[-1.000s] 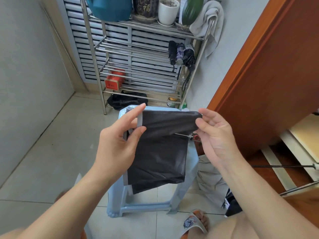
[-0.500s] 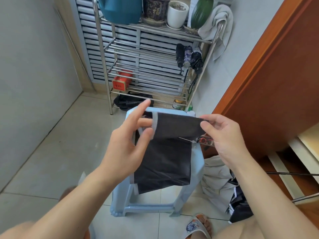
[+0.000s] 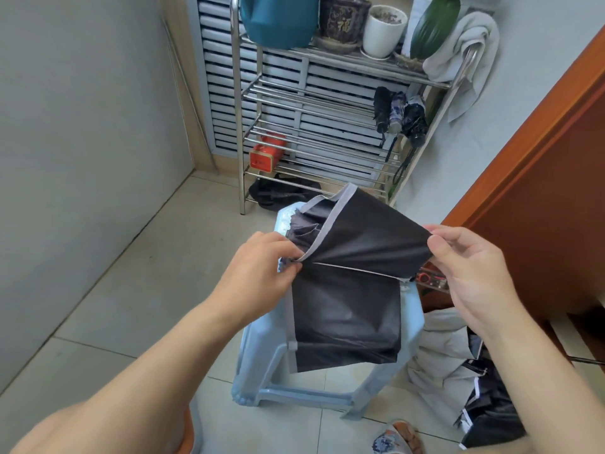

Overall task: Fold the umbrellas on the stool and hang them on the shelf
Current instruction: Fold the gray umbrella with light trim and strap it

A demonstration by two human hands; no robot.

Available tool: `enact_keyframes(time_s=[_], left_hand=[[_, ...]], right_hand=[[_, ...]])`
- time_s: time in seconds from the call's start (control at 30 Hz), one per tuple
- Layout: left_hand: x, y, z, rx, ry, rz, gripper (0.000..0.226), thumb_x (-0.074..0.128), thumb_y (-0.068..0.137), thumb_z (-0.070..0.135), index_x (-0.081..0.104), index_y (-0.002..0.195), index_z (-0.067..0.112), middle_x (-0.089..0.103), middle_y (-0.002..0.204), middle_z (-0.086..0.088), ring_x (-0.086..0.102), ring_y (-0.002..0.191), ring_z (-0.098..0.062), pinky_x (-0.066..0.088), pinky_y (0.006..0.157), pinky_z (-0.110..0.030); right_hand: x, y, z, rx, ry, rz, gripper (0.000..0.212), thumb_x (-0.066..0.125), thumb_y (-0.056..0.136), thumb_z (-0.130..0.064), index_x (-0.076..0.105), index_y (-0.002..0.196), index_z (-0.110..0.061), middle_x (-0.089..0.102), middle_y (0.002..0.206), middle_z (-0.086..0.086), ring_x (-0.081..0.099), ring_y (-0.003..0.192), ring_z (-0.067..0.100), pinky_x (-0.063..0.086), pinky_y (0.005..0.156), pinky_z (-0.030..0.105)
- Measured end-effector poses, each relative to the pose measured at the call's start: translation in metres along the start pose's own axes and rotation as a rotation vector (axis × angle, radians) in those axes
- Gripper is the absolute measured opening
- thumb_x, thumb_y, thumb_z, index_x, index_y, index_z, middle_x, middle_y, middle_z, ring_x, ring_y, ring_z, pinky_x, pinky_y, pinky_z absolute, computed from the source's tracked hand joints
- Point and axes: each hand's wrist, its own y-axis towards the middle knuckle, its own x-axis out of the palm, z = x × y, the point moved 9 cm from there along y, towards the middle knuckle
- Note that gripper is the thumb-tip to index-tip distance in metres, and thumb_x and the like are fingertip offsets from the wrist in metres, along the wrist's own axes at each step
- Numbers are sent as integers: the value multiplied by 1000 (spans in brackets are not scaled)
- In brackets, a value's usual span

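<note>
Our left fingers point(image 3: 291, 257) pinch the grey hem and our right fingers point(image 3: 437, 244) pinch the far corner of one panel of the umbrella point(image 3: 347, 309), stretched between both hands above the stool point(image 3: 411, 326). The canopy looks thin, limp and light, likely slick, so a pinch at the hems suits it; the thin metal rib point(image 3: 360, 271) under the panel is stiff and probably bends easily, so we'd steer by it gently. Another umbrella point(image 3: 442, 365) slumps on the floor. Three folded ones point(image 3: 397, 113) hang on the shelf point(image 3: 327, 145).
</note>
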Motion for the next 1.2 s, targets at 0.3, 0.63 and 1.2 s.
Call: enact_keyframes(time_s=[0.3, 0.63, 1.2], left_hand=[[-7, 24, -10, -162, -195, 144, 26, 59, 90, 12, 73, 89, 34, 64, 96, 15, 53, 101, -10, 43, 90, -27], [1, 27, 3, -75, -103, 94, 8, 66, 89, 25, 68, 95, 30, 62, 101, 15, 53, 105, -18, 46, 95, -43], [-8, 26, 7, -129, -227, 286, 29, 68, 92, 6, 64, 113, 25, 66, 81, 18, 51, 97, -9, 44, 92, -38]], right_hand=[[2, 1, -7, -48, 32, -65, 48, 94, 58, -52, 79, 89, -19, 70, 104, 8, 66, 101, 25, 55, 95, 29], [12, -8, -7, 24, -169, -138, 33, 71, 83, -34, 74, 115, -33, 75, 106, 5, 71, 103, 17, 56, 89, 21], [3, -5, -20, -71, -172, -35, 40, 66, 89, 11, 74, 104, -25, 68, 72, -12, 68, 74, 2, 54, 75, 13]])
